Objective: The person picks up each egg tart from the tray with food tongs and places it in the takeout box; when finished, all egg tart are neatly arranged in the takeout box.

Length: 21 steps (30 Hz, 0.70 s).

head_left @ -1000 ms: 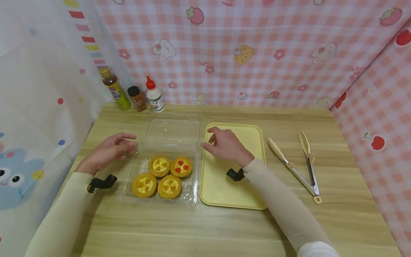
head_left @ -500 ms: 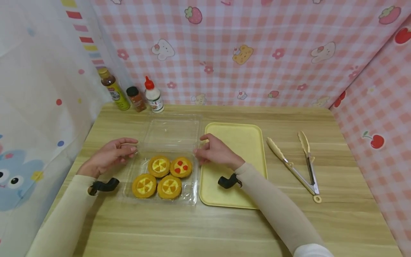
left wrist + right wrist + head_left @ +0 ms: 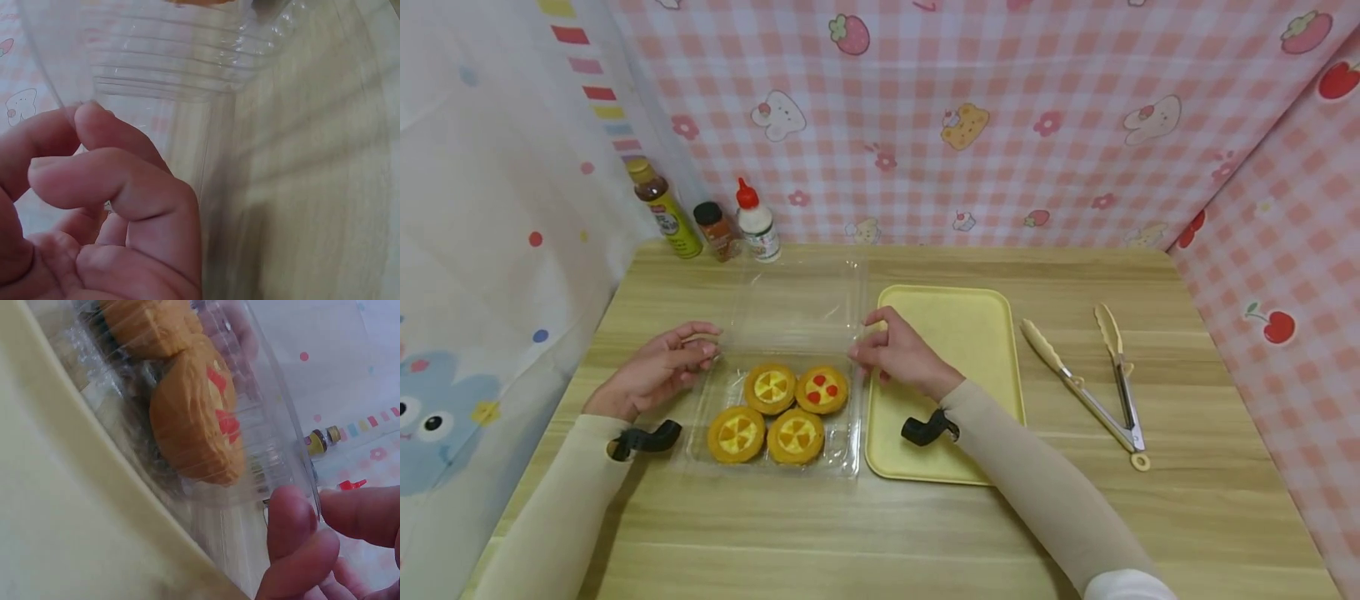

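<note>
A clear plastic clamshell box stands at the left middle of the table, its hinged lid tipped open toward the back. Several round golden tarts sit in the base; three have yellow wedge toppings, such as this tart, and one tart has red pieces. My left hand pinches the plastic at the box's left side near the hinge. On the opposite side my right hand pinches the edge between thumb and finger. The plastic edge runs into those fingertips in the right wrist view.
Right of the box lies a yellow tray, partly under my right forearm. Tongs lie spread farther right. A sauce bottle, a spice jar and a red-capped squeeze bottle stand at the back left, close behind the lid.
My right hand has moved left from over the tray to the box's edge, and my left hand has closed in slightly. The lid, lying flat before, is now raised at its far edge.
</note>
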### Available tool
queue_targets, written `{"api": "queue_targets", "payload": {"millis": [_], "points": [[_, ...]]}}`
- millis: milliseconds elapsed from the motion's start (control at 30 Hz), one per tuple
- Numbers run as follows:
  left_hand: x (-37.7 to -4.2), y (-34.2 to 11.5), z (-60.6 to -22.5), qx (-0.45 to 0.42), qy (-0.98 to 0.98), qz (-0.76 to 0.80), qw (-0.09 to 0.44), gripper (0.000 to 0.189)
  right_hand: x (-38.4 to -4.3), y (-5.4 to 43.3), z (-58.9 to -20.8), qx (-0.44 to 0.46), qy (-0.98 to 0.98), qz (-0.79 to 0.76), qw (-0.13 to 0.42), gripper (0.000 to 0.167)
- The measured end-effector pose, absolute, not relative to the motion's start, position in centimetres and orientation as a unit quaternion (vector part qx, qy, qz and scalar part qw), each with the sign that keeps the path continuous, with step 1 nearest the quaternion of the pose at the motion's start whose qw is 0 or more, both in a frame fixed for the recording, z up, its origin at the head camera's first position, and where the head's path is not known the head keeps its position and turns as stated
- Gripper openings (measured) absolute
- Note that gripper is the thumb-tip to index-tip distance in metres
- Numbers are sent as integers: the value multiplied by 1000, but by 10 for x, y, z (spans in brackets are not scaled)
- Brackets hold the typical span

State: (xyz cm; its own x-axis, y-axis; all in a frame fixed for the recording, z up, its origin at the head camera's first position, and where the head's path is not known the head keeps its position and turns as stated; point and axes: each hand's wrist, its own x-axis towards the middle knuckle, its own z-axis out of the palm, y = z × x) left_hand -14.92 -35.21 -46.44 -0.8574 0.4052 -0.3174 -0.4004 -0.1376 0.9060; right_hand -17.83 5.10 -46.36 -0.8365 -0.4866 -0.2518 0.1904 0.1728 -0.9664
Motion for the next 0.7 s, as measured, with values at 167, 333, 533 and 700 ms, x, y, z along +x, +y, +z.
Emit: {"api": "queue_targets", "payload": {"millis": [167,333,533,700], "points": [[-147,-353,-465,10,575,774,263,24,-178,49,-461,-88,700,-657,267,41],[-147,-353,-466,15,573,780,250,23,-178,48,-459,-56,666,-690,278,29],[-150,-353,-468,27,571,786,234,24,-180,49,-458,-44,645,-704,294,46],[-151,-351,-469,37,561,798,215,27,-179,48,-457,-36,631,-713,305,37]]}}
